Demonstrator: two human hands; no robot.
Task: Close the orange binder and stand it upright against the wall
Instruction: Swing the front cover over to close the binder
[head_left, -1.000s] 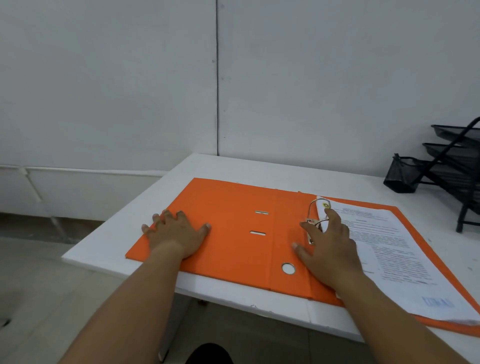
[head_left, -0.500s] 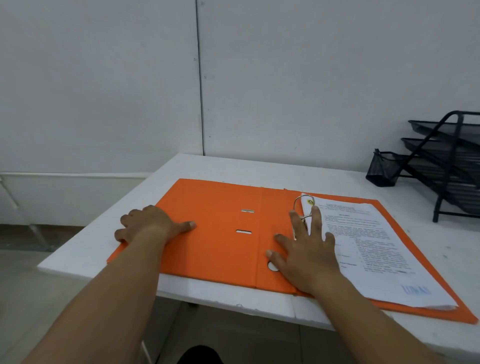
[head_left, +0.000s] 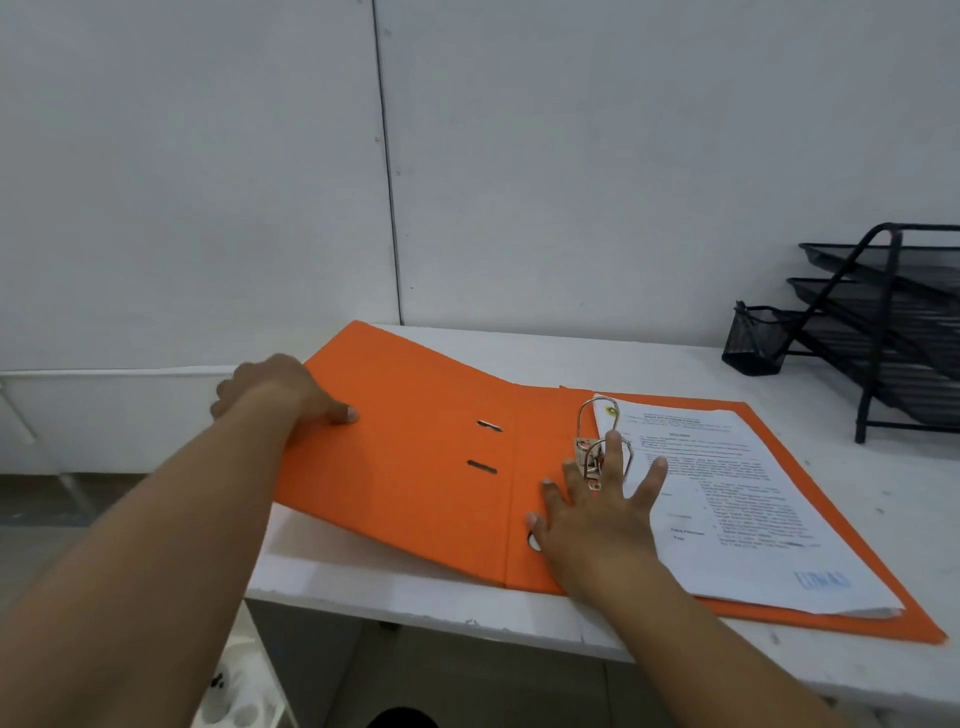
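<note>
At three o'clock on the white table (head_left: 597, 358), a black mesh tray rack (head_left: 893, 322) stands beside a mesh pen cup (head_left: 756, 340).

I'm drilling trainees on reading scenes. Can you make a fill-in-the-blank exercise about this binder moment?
1. The left hand lifts the binder's ____ cover.
2. The right hand presses flat beside the metal ____.
3. The papers lie on the binder's ____ half.

Missing words: left; rings; right
</note>
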